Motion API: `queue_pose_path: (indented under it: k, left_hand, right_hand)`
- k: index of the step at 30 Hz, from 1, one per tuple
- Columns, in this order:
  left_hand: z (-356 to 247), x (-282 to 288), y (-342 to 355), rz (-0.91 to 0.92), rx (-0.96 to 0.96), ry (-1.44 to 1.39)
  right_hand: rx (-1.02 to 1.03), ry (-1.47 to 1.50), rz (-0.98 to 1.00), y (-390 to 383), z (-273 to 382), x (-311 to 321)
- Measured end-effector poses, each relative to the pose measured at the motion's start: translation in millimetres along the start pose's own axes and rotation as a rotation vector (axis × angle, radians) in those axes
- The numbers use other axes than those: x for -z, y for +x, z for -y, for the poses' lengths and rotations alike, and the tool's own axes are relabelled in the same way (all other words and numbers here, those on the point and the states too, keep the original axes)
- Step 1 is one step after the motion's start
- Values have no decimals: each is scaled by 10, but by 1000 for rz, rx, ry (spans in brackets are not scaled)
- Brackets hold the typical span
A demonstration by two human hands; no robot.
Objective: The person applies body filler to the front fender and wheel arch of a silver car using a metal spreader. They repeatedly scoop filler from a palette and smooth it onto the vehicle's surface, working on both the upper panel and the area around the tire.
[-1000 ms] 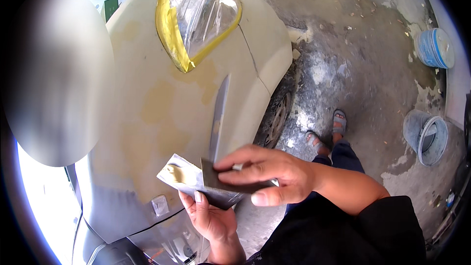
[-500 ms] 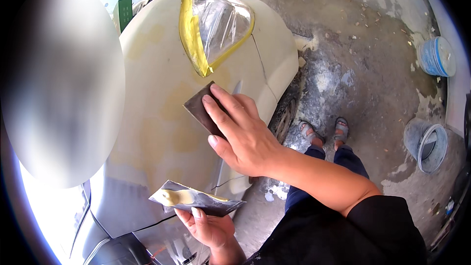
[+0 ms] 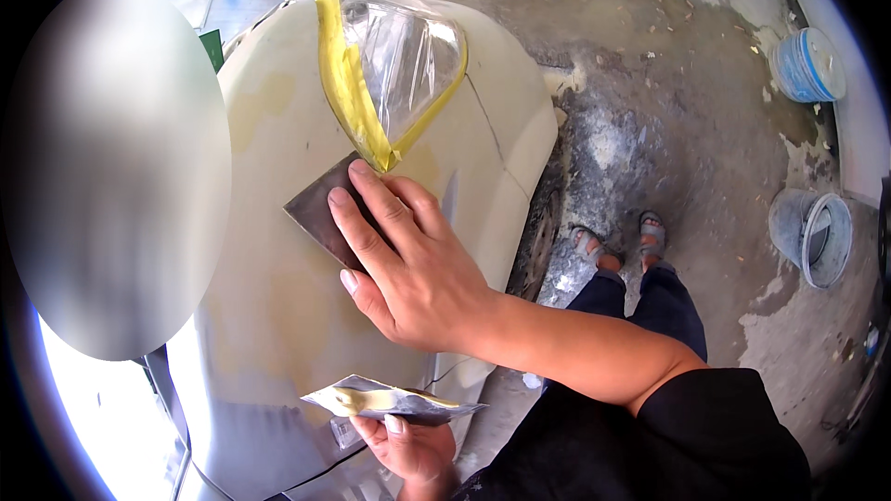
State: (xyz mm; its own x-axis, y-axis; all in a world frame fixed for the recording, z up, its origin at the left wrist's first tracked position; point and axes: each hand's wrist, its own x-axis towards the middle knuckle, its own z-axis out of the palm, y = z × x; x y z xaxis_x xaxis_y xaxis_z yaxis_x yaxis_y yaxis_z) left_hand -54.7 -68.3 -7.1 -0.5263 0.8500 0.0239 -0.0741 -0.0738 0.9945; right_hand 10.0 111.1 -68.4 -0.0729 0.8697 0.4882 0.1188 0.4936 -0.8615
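My right hand (image 3: 422, 283) presses a dark, flat, square-cornered spreader (image 3: 317, 208) against the pale car body (image 3: 255, 288), its fingers laid along the top of it. The spreader sits just below the headlight (image 3: 399, 51), which has clear film over it and yellow masking tape (image 3: 351, 93) round its edge. Lower down, my left hand (image 3: 413, 453) pinches a thin grey plate (image 3: 422, 408) from beneath. Beige putty (image 3: 357, 400) lies on that plate. Yellowish patches show on the body panel around my right hand.
A blue-and-white bucket (image 3: 806, 67) and a grey bucket (image 3: 784, 223) lie at the right on the stained concrete floor (image 3: 687, 121). The car's wheel (image 3: 536, 237) is beside my sandalled feet (image 3: 652, 232). A blurred oval hides the left side. A green box (image 3: 213, 49) shows behind it.
My right hand and the spreader have moved left across the panel, closer to the taped lower corner of the headlight. My left hand with the plate sits slightly lower and farther right.
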Motion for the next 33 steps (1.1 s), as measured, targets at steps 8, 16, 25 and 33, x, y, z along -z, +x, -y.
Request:
queue_pose_path:
  k: [8,16,25,33]
  left_hand:
    - [26,13,-8,-72,13,1]
    - [46,-10,-28,-47,3,-11]
    - [63,23,-29,37,4,-22]
    - [77,12,-49,25,-1,-15]
  right_hand:
    - [-9,6,0,-47,-27,2]
    - [-6,79,38,-112,-58,34]
    - [10,73,75,-203,-136,54]
    - [38,27,101,-293,-263,59]
